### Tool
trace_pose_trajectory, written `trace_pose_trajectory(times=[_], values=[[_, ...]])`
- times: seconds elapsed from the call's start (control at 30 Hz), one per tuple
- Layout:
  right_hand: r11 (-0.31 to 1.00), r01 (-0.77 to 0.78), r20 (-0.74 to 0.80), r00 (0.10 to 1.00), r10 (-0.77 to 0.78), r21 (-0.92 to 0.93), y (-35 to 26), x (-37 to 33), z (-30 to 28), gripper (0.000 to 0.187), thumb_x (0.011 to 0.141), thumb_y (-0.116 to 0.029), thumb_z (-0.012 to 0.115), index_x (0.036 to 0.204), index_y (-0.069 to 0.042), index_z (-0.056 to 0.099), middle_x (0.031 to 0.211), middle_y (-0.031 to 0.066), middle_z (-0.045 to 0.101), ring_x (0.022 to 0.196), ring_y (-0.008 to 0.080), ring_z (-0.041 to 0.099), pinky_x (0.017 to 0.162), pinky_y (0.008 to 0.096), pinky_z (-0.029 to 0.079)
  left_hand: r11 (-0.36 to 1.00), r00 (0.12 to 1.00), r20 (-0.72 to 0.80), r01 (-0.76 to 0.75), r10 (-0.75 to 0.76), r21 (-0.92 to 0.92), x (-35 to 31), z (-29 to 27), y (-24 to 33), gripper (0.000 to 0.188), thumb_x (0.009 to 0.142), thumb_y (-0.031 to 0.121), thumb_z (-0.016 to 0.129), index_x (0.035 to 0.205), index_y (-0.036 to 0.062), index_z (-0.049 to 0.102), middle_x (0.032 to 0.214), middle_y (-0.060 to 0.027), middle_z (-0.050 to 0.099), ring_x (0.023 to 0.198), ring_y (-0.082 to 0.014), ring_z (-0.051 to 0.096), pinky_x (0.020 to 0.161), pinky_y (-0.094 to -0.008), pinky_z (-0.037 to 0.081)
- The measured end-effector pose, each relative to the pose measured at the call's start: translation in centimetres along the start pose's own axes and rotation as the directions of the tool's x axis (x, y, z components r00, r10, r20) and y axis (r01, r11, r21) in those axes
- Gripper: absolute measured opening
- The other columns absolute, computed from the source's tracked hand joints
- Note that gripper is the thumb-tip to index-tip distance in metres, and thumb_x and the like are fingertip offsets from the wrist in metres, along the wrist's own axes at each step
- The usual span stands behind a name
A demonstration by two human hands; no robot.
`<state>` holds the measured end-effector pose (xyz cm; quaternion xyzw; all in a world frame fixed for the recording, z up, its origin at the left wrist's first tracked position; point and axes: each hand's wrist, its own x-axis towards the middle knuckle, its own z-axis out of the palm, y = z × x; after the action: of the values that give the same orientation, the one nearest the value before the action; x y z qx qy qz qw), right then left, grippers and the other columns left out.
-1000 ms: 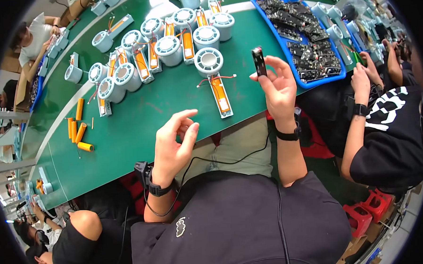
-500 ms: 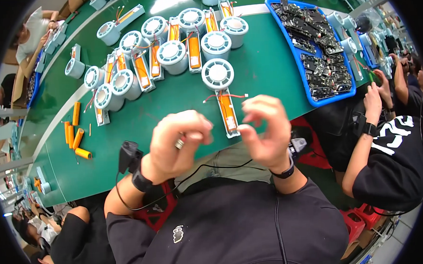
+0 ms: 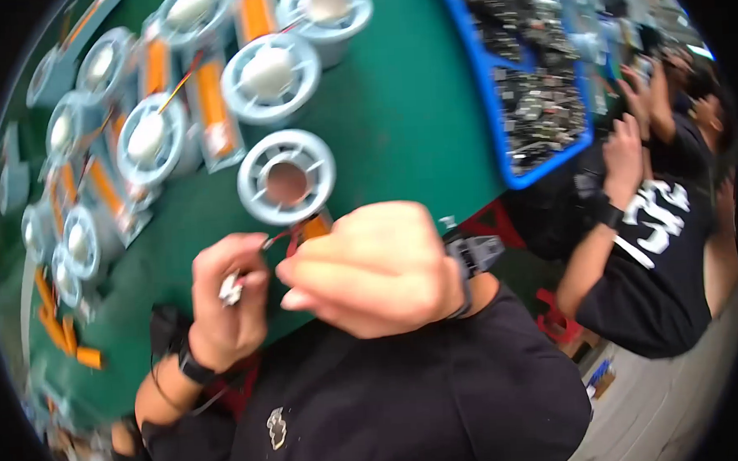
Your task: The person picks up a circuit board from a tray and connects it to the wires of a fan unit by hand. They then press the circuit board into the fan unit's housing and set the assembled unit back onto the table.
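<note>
A pale blue round fan-like housing (image 3: 251,171) stands before me, its spoked ring facing up. From its near side runs a handle part with an orange battery cell (image 3: 316,225), mostly covered by my right hand (image 3: 379,267). That hand is closed, thumb and fingers together; what they pinch is hidden. My left hand (image 3: 230,298) is curled around a small white-and-silver piece (image 3: 232,290), too blurred to name. Its fingertips meet the end of thin red wires (image 3: 283,233), which stretch between the two hands.
Several similar housings (image 3: 270,74) with orange cells crowd the left and far table. Loose orange cells (image 3: 56,331) lie at the left. A blue tray (image 3: 501,142) of dark circuit boards stands at the right. Another person's arm (image 3: 603,220) is beyond it.
The view has shifted and come closer to the table. My hands, formerly apart on either side of the handle, now meet at the wires. The right hand's fingers have closed.
</note>
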<state>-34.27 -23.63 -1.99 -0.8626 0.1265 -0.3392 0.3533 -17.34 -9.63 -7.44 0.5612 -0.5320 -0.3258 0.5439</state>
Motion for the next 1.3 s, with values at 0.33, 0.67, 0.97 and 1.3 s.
trace_pose_trajectory(times=[0.33,0.67,0.97,1.3], values=[[0.848,-0.350,0.042,0.930,0.364,0.399,3.0,-0.4,-1.0,0.019,0.110,-0.016,0.048,0.099,-0.002,0.056,0.094,0.0080,0.065,0.072,0.0098,0.058,0.067,0.0246,0.049,0.979,0.983,0.103,0.164,-0.153,-0.117,2.4,-0.2,1.7,0.022,0.109,0.014,0.051,0.127,0.0023,0.051,0.087,-0.0019,0.054,0.068,-0.0072,0.045,0.062,-0.0240,0.040],[0.642,-0.446,0.102,0.860,0.499,0.624,0.2,-2.7,-0.9,0.014,0.104,0.004,0.047,0.106,0.002,0.061,0.097,0.0121,0.068,0.077,0.0124,0.062,0.068,0.0263,0.052,0.854,0.972,0.086,0.233,-0.218,-0.466,3.8,-1.4,5.7,0.028,0.108,0.014,0.052,0.134,0.0086,0.042,0.081,0.0044,0.045,0.062,-0.0040,0.037,0.054,-0.0225,0.034],[0.960,-0.206,0.098,0.977,0.190,0.192,1.3,-0.8,-1.9,0.018,0.091,0.013,0.059,0.098,0.002,0.072,0.102,0.0144,0.070,0.081,0.0195,0.069,0.071,0.0299,0.056,0.828,0.959,0.153,0.282,-0.237,-0.485,2.3,-1.2,5.2,0.034,0.111,0.025,0.046,0.140,0.0078,0.044,0.085,0.0044,0.045,0.063,-0.0032,0.035,0.053,-0.0204,0.028],[0.981,-0.123,0.062,0.991,0.115,0.148,0.9,-2.7,-0.1,0.020,0.083,0.013,0.071,0.099,0.001,0.074,0.102,0.0131,0.072,0.085,0.0196,0.072,0.073,0.0292,0.059,0.988,0.983,0.144,-0.096,0.113,-0.121,0.1,0.1,2.0,0.040,0.107,0.015,0.045,0.145,0.0008,0.050,0.100,-0.0087,0.054,0.084,-0.0184,0.052,0.079,-0.0294,0.045]])
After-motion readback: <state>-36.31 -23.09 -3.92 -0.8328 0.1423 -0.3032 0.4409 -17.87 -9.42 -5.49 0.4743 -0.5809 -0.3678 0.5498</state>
